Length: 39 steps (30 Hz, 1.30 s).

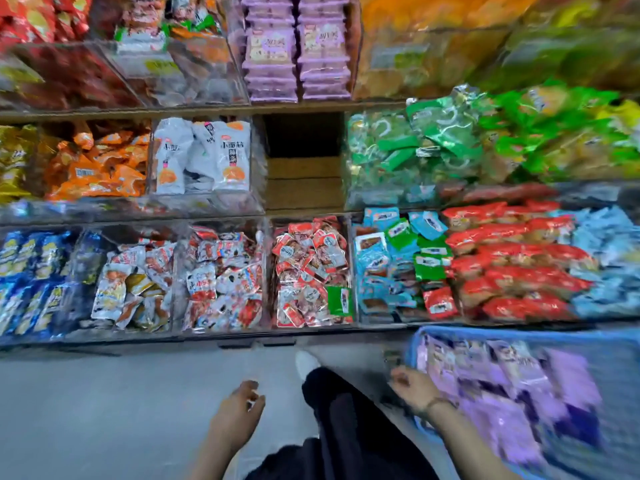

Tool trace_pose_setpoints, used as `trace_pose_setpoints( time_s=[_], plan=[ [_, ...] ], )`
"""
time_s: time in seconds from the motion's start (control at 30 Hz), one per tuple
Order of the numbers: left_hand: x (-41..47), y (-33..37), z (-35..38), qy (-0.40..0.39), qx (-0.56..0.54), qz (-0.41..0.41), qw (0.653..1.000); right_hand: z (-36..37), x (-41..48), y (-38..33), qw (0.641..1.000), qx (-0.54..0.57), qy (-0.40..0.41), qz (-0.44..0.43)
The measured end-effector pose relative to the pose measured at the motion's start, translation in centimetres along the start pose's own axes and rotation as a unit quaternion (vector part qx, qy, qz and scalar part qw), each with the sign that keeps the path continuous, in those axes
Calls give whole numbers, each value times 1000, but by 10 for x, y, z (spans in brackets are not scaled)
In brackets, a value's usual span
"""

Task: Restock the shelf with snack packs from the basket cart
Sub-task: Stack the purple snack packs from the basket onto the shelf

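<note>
Left hand (239, 408) hangs low over the grey floor (121, 410), fingers loosely curled, nothing in it. Across the dark trouser leg (346, 417) from it, the right hand (414, 388) hovers just beside the near corner of the blue basket cart (519, 336), fingers relaxed and bent, nothing visibly held. The blur hides whether it touches the rim. A thin bracelet (434, 405) sits at that wrist. Right of the right hand and a little beyond it, the basket is heaped with purple snack packs (502, 393), smeared by motion, lying flat and overlapping. Ahead of both hands and well above them stands the shelf (207, 110), its clear bins crammed with bright packets. One bare compartment (304, 168) shows straight ahead, between the two hands' lines and far beyond their reach here. Directly over that gap sit two neat stacks of matching purple packs (298, 53), further from the hands again. A white shoe (306, 363) points at the shelf's foot, just ahead of the hands.
</note>
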<state>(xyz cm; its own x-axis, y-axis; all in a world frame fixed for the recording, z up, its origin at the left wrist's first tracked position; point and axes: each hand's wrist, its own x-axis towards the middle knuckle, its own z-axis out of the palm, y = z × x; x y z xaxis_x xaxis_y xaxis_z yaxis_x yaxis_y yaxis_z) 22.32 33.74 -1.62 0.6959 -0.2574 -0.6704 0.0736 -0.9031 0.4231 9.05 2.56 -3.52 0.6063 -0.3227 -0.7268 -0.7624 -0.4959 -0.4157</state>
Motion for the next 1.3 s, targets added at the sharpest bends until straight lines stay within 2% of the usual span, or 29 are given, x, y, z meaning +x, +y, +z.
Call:
trace_pose_setpoints(
  time_s=[0.17,0.33,0.53,0.7,0.83,0.97,1.07,1.13,1.3],
  plan=[
    [-39,-29,62,-32,20,-34,999,24,-71,80,998,14,27,61],
    [-67,-15,106,-64,18,-24,998,26,-121,145,986,43,72,146],
    [-69,57,157,-130,66,53,988,-7,-150,209,968,101,123,196],
    [-71,126,213,-140,139,149,969,-65,-150,258,960,104,157,207],
    [-70,173,263,-98,195,177,960,-114,-131,296,968,67,147,192],
    [-71,205,311,-44,214,136,966,-151,-97,327,985,-21,99,141],
    [-73,213,343,-67,248,101,961,-167,-66,343,990,-88,77,78],
    [-77,212,358,-81,245,76,963,-173,-46,351,987,-131,83,54],
    [-76,210,374,-51,219,53,973,-178,4,365,958,-272,85,17]
  ],
)
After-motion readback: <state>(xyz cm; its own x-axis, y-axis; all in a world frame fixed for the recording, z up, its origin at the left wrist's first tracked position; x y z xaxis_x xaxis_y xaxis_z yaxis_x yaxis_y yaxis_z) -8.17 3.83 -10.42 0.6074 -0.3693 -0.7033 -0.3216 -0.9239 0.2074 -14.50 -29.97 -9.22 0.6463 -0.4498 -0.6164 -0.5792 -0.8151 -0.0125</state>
